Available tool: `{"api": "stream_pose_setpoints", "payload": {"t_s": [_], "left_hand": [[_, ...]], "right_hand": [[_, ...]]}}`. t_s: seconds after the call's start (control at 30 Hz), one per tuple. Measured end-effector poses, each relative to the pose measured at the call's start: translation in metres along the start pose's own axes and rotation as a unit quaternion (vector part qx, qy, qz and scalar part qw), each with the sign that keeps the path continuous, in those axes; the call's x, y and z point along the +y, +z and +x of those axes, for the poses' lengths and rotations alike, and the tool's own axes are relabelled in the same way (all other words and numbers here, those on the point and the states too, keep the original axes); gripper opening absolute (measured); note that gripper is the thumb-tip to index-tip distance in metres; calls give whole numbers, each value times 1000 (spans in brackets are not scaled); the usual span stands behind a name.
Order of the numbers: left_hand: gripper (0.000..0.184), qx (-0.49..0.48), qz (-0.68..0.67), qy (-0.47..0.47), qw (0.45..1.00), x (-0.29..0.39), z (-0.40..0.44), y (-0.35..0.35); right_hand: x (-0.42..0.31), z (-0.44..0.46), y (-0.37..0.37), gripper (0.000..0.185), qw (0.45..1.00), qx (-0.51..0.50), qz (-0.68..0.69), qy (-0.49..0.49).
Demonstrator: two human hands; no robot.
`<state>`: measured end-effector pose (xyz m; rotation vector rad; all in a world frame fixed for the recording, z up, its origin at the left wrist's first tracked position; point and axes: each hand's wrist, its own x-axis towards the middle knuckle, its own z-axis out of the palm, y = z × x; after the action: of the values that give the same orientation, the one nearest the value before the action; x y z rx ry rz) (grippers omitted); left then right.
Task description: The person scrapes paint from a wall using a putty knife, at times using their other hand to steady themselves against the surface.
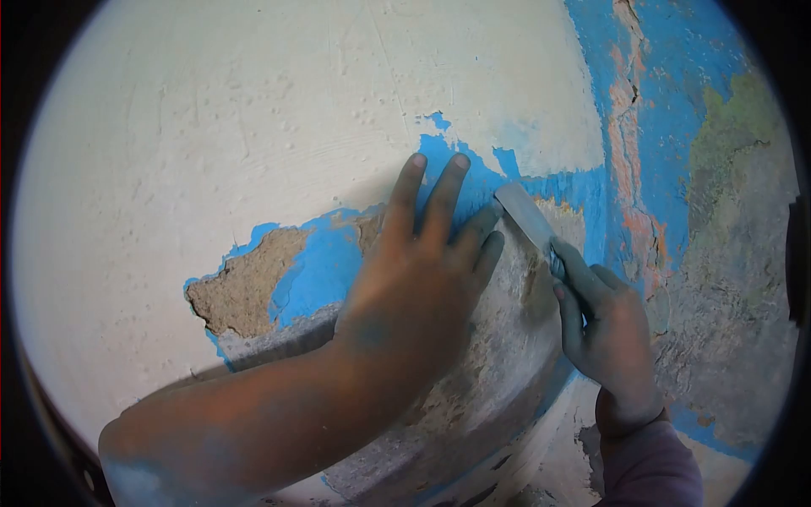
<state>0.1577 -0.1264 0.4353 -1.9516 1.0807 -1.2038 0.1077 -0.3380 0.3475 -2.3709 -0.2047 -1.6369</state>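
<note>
Gripping the scraper (525, 218) with our closed right hand (612, 325), we had its blade at the blue paint (480, 180), near our left hand (422, 291), spread on the wall (253, 110); a sideways slip could probably cut its fingers.

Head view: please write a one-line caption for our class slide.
Left hand spread against a chipped, painted wall; right hand holding a scraper.

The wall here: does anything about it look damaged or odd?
Yes, the wall is damaged. Left of centre, the white coat is missing in a ragged patch, showing blue paint and rough brown plaster. Right of the scraper, a cracked pinkish strip runs down through blue. Both stand out against the smoother white.
</note>
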Motion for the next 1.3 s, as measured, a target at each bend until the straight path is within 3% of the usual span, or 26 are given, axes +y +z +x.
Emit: {"api": "stream_pose_setpoints", "payload": {"t_s": [0.3,0.4,0.47,0.57,0.7,0.87,0.97,1.3], "left_hand": [[57,0,7,-14,1000,1,-1,-6],[68,-9,33,-33,999,2,-2,-7],[52,13,8,-10,1000,1,-2,-9],[49,8,29,-12,999,3,1,-7],[47,12,24,-16,1000,0,1,-6],[44,87,-2,22,996,-4,0,7],[43,-3,32,11,999,-1,3,-9],[47,64,12,28,997,0,-3,-1]], "right_hand": [[-10,10,-2,46,999,30,-23,-5],[-11,0,-1,45,1000,1,-1,17],[-12,10,-5,44,1000,10,-23,-1],[-17,34,-2,44,998,54,-25,-21],[-14,22,-1,43,999,46,-1,-8],[-8,-1,0,43,999,-3,5,37],[-7,26,5,45,998,64,-10,-27],[-9,-6,7,48,999,4,31,9]]}}
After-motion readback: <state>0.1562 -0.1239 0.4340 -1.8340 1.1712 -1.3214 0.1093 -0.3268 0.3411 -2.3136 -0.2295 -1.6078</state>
